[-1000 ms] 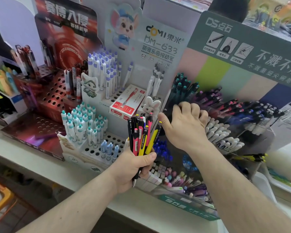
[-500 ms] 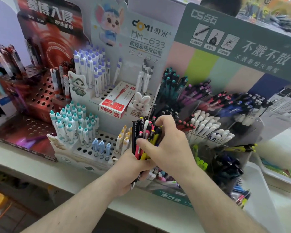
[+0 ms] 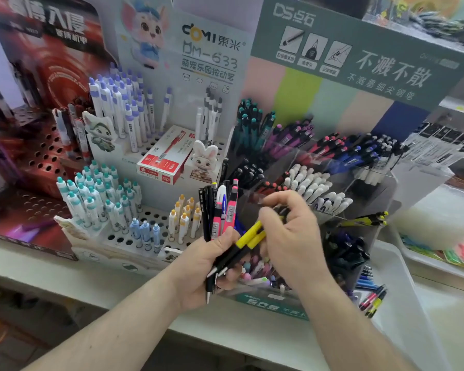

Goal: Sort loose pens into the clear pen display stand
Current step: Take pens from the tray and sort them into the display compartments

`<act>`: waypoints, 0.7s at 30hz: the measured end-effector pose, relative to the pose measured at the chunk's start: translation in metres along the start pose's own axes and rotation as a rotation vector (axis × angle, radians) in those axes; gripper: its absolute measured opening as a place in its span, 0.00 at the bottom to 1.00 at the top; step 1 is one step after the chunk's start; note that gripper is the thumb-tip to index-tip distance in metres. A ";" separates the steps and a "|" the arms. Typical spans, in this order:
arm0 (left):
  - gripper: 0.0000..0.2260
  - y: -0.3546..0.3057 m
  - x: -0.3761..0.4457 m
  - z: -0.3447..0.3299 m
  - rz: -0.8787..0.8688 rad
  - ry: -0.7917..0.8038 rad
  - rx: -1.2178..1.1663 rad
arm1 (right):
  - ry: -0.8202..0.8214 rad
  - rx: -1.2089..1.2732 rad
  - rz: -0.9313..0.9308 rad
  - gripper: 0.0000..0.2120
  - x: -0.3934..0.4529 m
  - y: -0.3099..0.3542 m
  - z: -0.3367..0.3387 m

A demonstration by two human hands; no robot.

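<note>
Left hand point(image 3: 212, 266) gripping pen bunch point(image 3: 220, 210), right hand point(image 3: 292, 236) pinching yellow pens point(image 3: 249, 238) beside it

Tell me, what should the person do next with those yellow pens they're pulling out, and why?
Probably draw the two yellow pens clear of the bunch in the left hand and carry them to the yellow pens in the clear stand. The right hand already pinches them, tilted away from the upright ones.
</note>
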State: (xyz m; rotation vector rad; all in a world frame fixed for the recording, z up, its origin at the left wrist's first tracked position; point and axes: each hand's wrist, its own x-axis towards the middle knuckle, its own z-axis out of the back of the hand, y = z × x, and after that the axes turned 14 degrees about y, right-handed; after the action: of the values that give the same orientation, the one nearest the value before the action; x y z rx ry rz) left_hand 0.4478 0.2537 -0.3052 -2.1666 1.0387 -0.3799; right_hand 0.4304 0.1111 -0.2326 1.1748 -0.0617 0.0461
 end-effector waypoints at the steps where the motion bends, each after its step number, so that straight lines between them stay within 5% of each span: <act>1: 0.19 0.000 0.000 0.001 -0.009 0.011 -0.056 | -0.050 0.071 -0.019 0.07 -0.001 0.000 0.006; 6: 0.19 0.003 0.000 -0.001 -0.087 0.080 -0.185 | -0.244 0.401 -0.150 0.06 -0.004 -0.002 0.029; 14: 0.20 0.008 0.015 -0.015 -0.103 0.126 -0.107 | -0.322 0.704 -0.320 0.06 -0.010 -0.020 0.030; 21: 0.19 0.017 0.036 -0.030 -0.107 0.156 -0.004 | -0.391 0.783 -0.388 0.04 -0.015 -0.035 0.040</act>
State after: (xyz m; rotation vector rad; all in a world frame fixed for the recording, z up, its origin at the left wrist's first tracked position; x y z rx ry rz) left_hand 0.4454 0.2050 -0.2971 -2.2301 1.0090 -0.6051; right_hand 0.4170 0.0606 -0.2505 1.9468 -0.1685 -0.5473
